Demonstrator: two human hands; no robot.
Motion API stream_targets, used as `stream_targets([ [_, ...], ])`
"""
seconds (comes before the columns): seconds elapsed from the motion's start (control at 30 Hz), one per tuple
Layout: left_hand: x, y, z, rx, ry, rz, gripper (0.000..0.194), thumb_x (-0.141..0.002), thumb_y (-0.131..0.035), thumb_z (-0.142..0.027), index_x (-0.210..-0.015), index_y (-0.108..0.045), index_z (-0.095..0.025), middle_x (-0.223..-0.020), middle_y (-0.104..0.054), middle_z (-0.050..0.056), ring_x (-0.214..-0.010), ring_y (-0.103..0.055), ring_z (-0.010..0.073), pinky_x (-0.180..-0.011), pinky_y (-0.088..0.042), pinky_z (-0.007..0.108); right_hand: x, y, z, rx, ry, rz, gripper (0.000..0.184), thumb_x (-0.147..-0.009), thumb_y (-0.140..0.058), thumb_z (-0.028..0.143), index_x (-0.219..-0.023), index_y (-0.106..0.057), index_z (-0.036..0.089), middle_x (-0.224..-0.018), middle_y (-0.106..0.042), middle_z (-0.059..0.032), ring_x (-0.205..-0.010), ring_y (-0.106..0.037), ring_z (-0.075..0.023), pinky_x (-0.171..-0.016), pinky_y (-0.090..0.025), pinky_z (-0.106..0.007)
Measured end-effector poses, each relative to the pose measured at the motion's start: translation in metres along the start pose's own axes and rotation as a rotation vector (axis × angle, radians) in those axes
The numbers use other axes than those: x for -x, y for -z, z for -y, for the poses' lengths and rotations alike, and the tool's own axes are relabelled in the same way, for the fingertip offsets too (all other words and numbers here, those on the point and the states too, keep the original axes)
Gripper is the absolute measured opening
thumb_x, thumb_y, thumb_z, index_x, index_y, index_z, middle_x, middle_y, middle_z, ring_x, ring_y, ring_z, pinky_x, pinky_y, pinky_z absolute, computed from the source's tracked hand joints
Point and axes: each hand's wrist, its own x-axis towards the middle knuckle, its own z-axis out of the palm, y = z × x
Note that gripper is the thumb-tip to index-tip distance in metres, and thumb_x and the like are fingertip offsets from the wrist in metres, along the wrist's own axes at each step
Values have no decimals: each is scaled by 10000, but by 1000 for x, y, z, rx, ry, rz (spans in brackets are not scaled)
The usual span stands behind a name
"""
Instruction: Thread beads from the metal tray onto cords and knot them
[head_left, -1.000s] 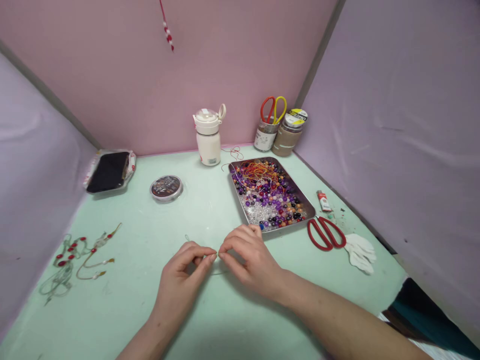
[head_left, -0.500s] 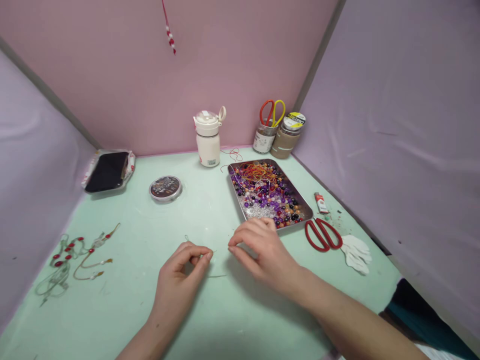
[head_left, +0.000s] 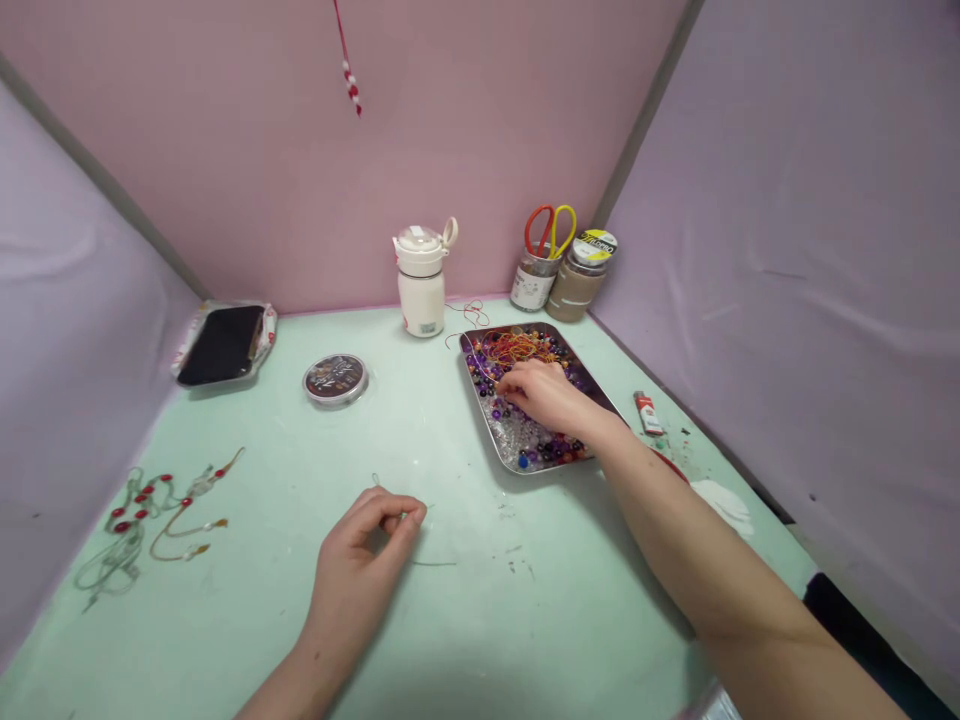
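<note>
My left hand [head_left: 367, 545] is closed in a pinch above the table, thumb against forefinger. A thin greenish cord [head_left: 435, 564] is held there, with short ends and a small loop showing around the fingers. My right hand [head_left: 541, 395] reaches over the metal tray [head_left: 491, 440], its fingers bent together and pointing down among the beads [head_left: 517, 425]. The fingertips are partly hidden, so whatever they pinch cannot be made out. Purple, black, orange and clear beads fill the tray. Tangled orange and red thread [head_left: 517, 347] lies at its far end.
Strung red-bead cords [head_left: 142, 500] lie at left. Behind stand a phone [head_left: 223, 345], a round tin [head_left: 335, 379], a white bottle [head_left: 421, 285] and jars [head_left: 577, 285], one holding scissors. A lighter [head_left: 648, 413] and white glove [head_left: 724, 507] lie at right; my forearm covers most of the red-handled scissors [head_left: 670, 464].
My right hand has moved away from beside my left hand, up and to the right, into the bead tray. My left hand stays in place with the cord.
</note>
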Motion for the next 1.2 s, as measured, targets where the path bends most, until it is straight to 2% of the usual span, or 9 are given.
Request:
stream_targets([
  [0.13, -1, -1, 2, -12, 3, 7, 178, -823, -589, -362, -747, -651, -214, -720, -577, 16, -688, -516, 155, -641, -411, 269, -10, 4, -2, -29, 93, 46, 270, -851, -486, 105, -959, -697, 234, -1035, -660, -62, -1002, -530, -237, -764, -319, -337],
  [0.23, -1, 0, 1, -14, 12, 2, 182, -820, -591, -368, -743, -651, -214, -701, -565, 11, -665, -504, 150, -622, -410, 261, -17, 6, -2, -61, 131, 73, 286, -850, -471, 91, -944, -707, 225, -1037, -656, -59, -1008, -534, -228, -798, -341, -334],
  [0.4, -1, 1, -2, -21, 8, -4, 192, -815, -593, -366, -721, -645, -207, -679, -547, 7, -633, -494, 142, -602, -406, 256, -21, -6, 0, -56, 205, 111, 319, -796, -493, 47, -953, -712, 219, -978, -624, -73, -945, -544, -206, -790, -370, -307],
  [0.5, -1, 2, -2, -23, 10, -6, 191, -811, -598, -368, -724, -645, -206, -678, -552, 9, -633, -498, 146, -598, -409, 258, -18, -6, -2, -30, 211, 174, 330, -739, -511, 5, -856, -726, 225, -949, -633, -68, -918, -539, -203, -780, -375, -303],
  [0.63, -1, 2, -3, -35, 15, -19, 180, -805, -606, -365, -723, -646, -209, -693, -565, 14, -659, -513, 153, -610, -413, 260, -10, 11, -8, 44, 134, 251, 316, -673, -522, -42, -663, -706, 215, -798, -678, -55, -840, -546, -210, -742, -371, -315],
  [0.73, -1, 2, -3, -49, 8, -19, 179, -809, -603, -364, -728, -649, -211, -699, -568, 16, -654, -511, 152, -610, -410, 264, -6, 24, -9, 72, 86, 227, 317, -658, -504, -55, -654, -691, 201, -771, -685, -65, -797, -552, -211, -712, -358, -326],
  [0.83, -2, 2, -3, -51, 0, -17, 180, -811, -601, -363, -730, -647, -209, -694, -566, 16, -643, -507, 149, -609, -410, 268, -7, 28, -5, 55, 86, 135, 275, -727, -500, 7, -761, -686, 206, -858, -688, -60, -823, -567, -203, -705, -344, -323],
  [0.97, -2, 2, -4, -48, 7, -28, 177, -806, -604, -363, -726, -648, -211, -692, -566, 12, -640, -508, 145, -598, -411, 260, -11, 24, 4, 17, 139, 105, 201, -758, -521, 65, -741, -670, 199, -851, -681, -38, -833, -572, -188, -706, -318, -314],
  [1.2, -2, 3, -2, -46, 4, -27, 162, -802, -610, -355, -737, -653, -213, -703, -580, 14, -658, -528, 147, -605, -423, 256, -14, 14, 10, 58, 176, 106, 204, -779, -538, 78, -731, -701, 190, -860, -658, -55, -862, -547, -194, -697, -270, -315],
])
